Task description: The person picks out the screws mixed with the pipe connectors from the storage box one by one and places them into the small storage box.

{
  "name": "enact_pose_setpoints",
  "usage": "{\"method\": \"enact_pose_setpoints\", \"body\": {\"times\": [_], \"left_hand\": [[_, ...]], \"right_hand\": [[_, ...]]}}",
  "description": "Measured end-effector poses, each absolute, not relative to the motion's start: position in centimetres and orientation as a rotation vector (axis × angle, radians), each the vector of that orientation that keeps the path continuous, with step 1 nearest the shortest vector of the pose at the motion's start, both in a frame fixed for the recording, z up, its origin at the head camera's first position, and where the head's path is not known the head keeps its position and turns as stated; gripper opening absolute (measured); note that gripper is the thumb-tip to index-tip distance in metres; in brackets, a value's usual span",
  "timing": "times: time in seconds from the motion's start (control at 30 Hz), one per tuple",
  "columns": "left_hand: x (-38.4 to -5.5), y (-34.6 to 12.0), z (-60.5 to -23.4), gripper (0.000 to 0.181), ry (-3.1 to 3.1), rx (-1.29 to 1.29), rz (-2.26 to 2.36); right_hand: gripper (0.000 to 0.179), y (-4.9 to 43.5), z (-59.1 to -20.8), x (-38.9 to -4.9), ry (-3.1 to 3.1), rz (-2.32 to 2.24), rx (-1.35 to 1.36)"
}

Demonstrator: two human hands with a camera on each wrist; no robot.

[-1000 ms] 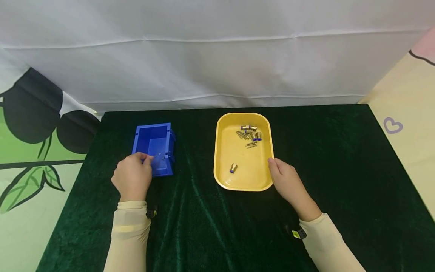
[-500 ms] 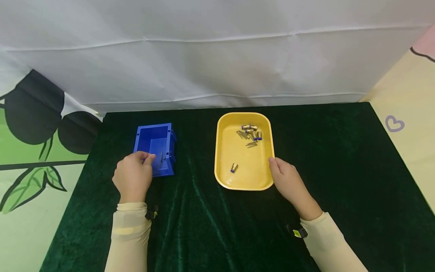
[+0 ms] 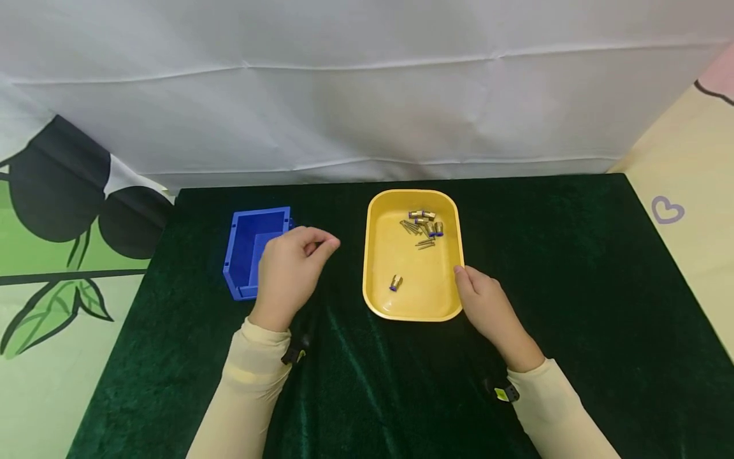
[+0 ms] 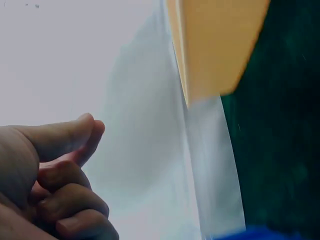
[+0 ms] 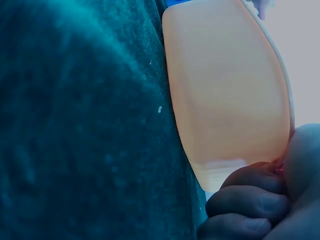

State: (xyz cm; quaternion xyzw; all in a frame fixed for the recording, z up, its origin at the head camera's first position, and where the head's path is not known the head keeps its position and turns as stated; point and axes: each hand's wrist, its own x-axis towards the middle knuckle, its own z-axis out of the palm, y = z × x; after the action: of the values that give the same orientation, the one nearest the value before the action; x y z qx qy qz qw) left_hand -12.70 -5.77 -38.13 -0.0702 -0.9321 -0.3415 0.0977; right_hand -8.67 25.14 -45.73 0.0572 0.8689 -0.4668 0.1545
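Note:
My left hand (image 3: 292, 271) hovers between the blue bin (image 3: 243, 255) and the yellow tray (image 3: 381, 255). Its thumb and index tips meet, the other fingers are curled, and nothing shows between them in the left wrist view. It covers the bin's right side and front corner. With thumb over the rim and fingers beneath, my right hand (image 3: 487, 306) grips the tray's right edge. Toward the back of the tray lies a group of brass pneumatic fittings (image 3: 438, 229) with blue ends and several screws (image 3: 426, 245). A lone brass fitting (image 3: 395, 282) lies nearer the front.
Dark green velvet cloth (image 3: 344, 382) covers the table, with some folds in front of the tray. White fabric (image 3: 367, 115) hangs along the back edge. Printed panels stand at the left and right sides.
My left hand has left the blue bin, where it was letting a screw go, and moved right toward the tray. The right hand keeps its grip on the tray edge.

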Motion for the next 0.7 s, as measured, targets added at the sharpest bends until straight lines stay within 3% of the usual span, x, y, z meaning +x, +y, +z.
{"method": "enact_pose_setpoints", "body": {"times": [0.2,0.7], "left_hand": [[-13.9,-2.2,-37.7,0.018,-2.779,-0.354,-1.256],[-17.5,3.3,-38.0,0.021,-2.788,-0.325,-1.419]], "right_hand": [[0.044,25.2,-45.9,-8.8,2.48,-1.347,0.164],[0.041,25.2,-45.6,-8.9,2.5,-1.324,0.18]]}}
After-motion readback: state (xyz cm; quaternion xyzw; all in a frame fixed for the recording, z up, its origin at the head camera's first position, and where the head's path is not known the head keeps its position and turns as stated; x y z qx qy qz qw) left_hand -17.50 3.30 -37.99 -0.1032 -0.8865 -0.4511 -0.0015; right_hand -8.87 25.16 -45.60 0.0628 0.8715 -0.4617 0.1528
